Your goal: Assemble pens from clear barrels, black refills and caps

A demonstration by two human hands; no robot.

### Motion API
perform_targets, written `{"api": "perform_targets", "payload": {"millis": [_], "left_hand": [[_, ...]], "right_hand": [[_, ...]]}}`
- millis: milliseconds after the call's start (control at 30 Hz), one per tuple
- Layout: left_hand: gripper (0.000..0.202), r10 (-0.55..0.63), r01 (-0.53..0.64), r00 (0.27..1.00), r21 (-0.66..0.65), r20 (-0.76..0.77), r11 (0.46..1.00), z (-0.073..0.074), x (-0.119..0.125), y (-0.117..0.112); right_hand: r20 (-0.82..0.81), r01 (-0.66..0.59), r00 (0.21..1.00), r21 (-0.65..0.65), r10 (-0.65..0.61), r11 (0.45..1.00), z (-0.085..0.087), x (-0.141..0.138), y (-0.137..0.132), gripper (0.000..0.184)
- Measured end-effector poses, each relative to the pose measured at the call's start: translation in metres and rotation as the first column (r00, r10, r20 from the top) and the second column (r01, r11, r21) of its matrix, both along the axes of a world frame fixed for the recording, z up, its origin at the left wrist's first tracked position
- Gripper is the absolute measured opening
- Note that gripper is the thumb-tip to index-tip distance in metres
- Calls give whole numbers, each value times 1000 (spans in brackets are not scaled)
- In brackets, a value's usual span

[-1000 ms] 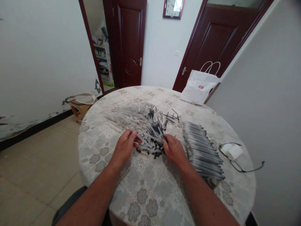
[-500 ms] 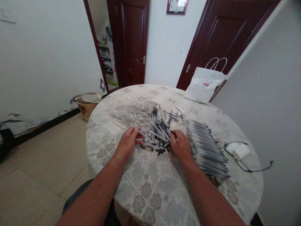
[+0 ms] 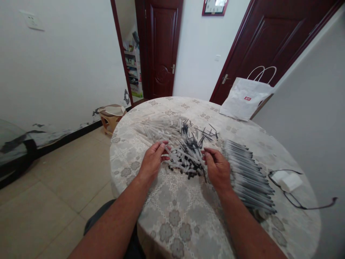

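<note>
Pale, seemingly plastic tube [image 3: 167, 148] in left hand [image 3: 151, 160]

Between the left grip [image 3: 153, 158] and the right grip [image 3: 218, 167], a mixed heap [image 3: 185, 160] of pale tubes and dark pieces blocks the direct way across the surface [image 3: 194, 201]. On the near side, bare cloth leaves a low passage between the forearms. Pale tubes [image 3: 155, 129] bar the route beyond the left; loose dark rods [image 3: 208, 133] clutter ahead of the right. Rightward, a row of grey sticks [image 3: 250, 176] obstructs, then glasses [image 3: 303, 207]. Open cloth separates the rods from the bag [image 3: 246, 99].
</note>
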State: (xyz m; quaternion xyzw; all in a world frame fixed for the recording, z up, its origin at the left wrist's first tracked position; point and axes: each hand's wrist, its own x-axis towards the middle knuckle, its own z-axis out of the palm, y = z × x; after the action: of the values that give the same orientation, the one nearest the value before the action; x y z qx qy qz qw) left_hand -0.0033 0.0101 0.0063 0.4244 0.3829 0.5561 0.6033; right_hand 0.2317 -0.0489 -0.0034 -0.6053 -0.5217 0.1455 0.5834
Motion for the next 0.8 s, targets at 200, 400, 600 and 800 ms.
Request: {"api": "perform_targets", "payload": {"millis": [200, 400, 600, 800], "left_hand": [[52, -35, 37, 994, -18, 103, 999, 4, 0, -2], [30, -139, 177, 937, -91, 322, 980, 9, -4, -3], [38, -163, 220, 886, -85, 434, 972, 14, -5, -6], [34, -71, 110, 923, -84, 378, 990, 9, -1, -5]], "right_hand": [[-263, -79, 962, 7, 78, 997, 1, -3, 1, 29], [-401, -103, 910, 31, 107, 994, -4, 3, 6, 30], [-391, -114, 914, 3, 106, 994, -2, 0, 5, 29], [-333, -151, 933, -9, 139, 988, -1, -8, 1, 26]]}}
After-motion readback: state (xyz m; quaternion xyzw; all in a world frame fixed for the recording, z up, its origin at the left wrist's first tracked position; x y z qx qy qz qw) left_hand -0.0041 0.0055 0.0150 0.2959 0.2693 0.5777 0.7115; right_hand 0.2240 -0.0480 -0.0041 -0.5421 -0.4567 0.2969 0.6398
